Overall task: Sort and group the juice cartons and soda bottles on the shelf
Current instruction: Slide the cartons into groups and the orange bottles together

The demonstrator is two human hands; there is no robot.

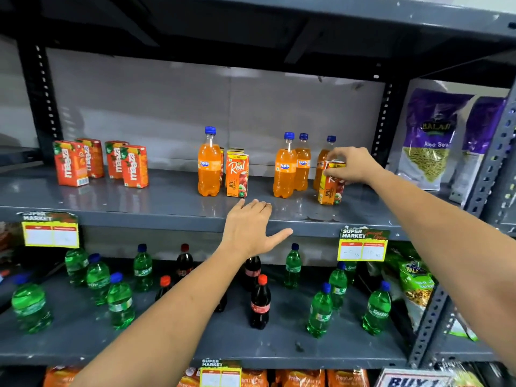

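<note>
Upper shelf point(167, 208): 4 Maaza cartons point(71, 164), 4 Fanta bottles point(208, 166), 2–3 Real cartons point(237, 174). Right hand point(353, 163) pinching one Real carton's top; left hand point(251, 227) spread, empty.

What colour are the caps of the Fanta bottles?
Blue; the head view shows it on every Fanta bottle.

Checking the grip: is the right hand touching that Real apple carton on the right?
Touching. The head view shows the right hand with fingers closed on the Real apple carton's top.
</note>
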